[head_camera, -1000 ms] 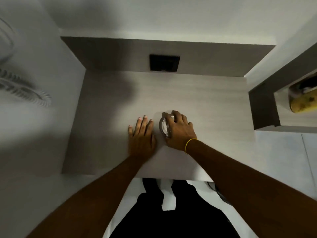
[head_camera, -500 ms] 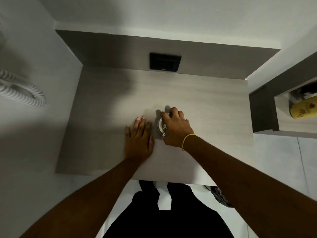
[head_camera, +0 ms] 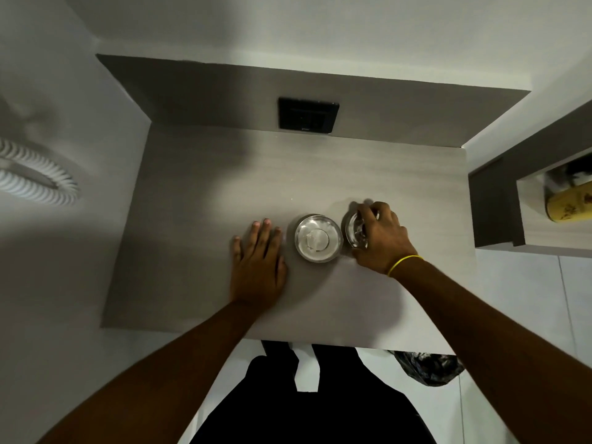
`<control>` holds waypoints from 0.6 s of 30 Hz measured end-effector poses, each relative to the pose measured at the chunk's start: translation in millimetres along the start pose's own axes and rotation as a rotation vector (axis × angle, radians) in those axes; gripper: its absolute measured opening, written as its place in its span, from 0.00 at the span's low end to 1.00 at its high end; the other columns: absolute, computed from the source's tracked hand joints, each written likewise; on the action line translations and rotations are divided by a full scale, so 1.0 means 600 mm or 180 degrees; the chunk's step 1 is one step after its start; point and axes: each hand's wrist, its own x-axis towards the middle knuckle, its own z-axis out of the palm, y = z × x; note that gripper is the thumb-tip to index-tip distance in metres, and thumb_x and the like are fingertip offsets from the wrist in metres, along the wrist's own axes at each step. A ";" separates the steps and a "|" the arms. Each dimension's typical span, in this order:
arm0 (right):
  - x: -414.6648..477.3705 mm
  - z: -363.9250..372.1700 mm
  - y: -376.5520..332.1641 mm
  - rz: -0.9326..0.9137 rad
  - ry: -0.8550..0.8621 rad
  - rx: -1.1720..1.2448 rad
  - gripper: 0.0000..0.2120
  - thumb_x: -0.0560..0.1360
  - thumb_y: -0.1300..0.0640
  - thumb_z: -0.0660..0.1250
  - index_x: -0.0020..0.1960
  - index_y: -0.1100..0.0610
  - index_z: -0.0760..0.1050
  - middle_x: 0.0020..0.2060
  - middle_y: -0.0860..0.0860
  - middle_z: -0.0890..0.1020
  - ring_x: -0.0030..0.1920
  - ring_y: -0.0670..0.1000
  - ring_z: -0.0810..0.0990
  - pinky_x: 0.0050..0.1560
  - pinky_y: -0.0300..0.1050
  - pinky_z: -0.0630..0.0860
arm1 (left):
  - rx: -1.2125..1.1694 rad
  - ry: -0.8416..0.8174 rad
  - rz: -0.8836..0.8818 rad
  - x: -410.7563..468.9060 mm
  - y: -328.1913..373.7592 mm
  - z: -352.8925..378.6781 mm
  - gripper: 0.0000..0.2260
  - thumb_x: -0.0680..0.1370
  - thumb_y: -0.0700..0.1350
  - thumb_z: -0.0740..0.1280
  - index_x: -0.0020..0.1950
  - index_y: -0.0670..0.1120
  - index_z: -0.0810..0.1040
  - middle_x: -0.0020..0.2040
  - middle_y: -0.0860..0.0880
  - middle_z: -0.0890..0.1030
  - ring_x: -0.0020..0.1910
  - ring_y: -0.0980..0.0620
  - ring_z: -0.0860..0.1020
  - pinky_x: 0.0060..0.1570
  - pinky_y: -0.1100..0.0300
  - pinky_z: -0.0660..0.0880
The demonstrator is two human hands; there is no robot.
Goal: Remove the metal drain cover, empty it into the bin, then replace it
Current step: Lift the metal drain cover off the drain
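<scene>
A round metal drain cup (head_camera: 318,238) with pale residue in its middle sits in the grey tiled surface (head_camera: 205,200). Just right of it, my right hand (head_camera: 379,238) grips the shiny metal drain cover (head_camera: 352,230), tilted and mostly hidden under my fingers. My left hand (head_camera: 258,264) lies flat on the tile to the left of the drain, fingers spread, holding nothing.
A black square plate (head_camera: 308,114) is set in the dark back wall. A white ribbed hose (head_camera: 35,184) hangs at the left. A niche at the right holds a yellow bottle (head_camera: 568,203). A black bin bag (head_camera: 427,366) shows below the ledge's front edge at right.
My right hand has lifted the cover off the drain and moved it to the right, exposing the drain cup. The left hand stays flat beside it.
</scene>
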 end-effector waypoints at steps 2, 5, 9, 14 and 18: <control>-0.001 0.009 0.009 -0.0042 0.0026 -0.0014 0.51 0.67 0.45 0.81 0.83 0.51 0.60 0.79 0.58 0.63 0.78 0.65 0.67 0.70 0.68 0.75 | -0.0012 0.0019 -0.0006 0.001 0.003 -0.002 0.29 0.84 0.54 0.57 0.85 0.47 0.66 0.88 0.43 0.63 0.88 0.41 0.58 0.82 0.32 0.57; -0.004 0.019 0.015 -0.0027 0.0115 0.0083 0.50 0.68 0.44 0.80 0.83 0.51 0.61 0.79 0.57 0.63 0.80 0.63 0.65 0.69 0.68 0.73 | 0.0016 0.0028 0.0009 0.002 0.002 -0.004 0.29 0.84 0.53 0.58 0.85 0.46 0.66 0.88 0.43 0.63 0.88 0.41 0.59 0.81 0.31 0.59; -0.005 0.026 0.020 0.0005 0.0141 0.0190 0.51 0.67 0.47 0.79 0.84 0.52 0.59 0.79 0.57 0.63 0.80 0.64 0.65 0.69 0.68 0.72 | 0.0031 0.0001 0.0017 0.003 0.001 -0.003 0.29 0.84 0.54 0.57 0.85 0.47 0.65 0.88 0.43 0.62 0.88 0.41 0.58 0.81 0.31 0.59; -0.008 0.036 0.028 0.0079 0.0207 0.0321 0.51 0.67 0.50 0.79 0.85 0.52 0.59 0.81 0.54 0.63 0.81 0.60 0.65 0.72 0.64 0.70 | -0.0003 0.0008 -0.0002 0.004 -0.001 -0.001 0.29 0.84 0.54 0.56 0.85 0.47 0.65 0.88 0.43 0.62 0.88 0.41 0.58 0.81 0.31 0.58; -0.009 0.047 0.034 0.0095 0.0309 0.0476 0.50 0.68 0.47 0.78 0.85 0.51 0.59 0.81 0.53 0.63 0.82 0.58 0.65 0.75 0.63 0.66 | -0.0053 0.0010 -0.0010 0.003 -0.003 0.000 0.29 0.84 0.54 0.57 0.85 0.48 0.65 0.88 0.44 0.62 0.88 0.42 0.58 0.82 0.32 0.58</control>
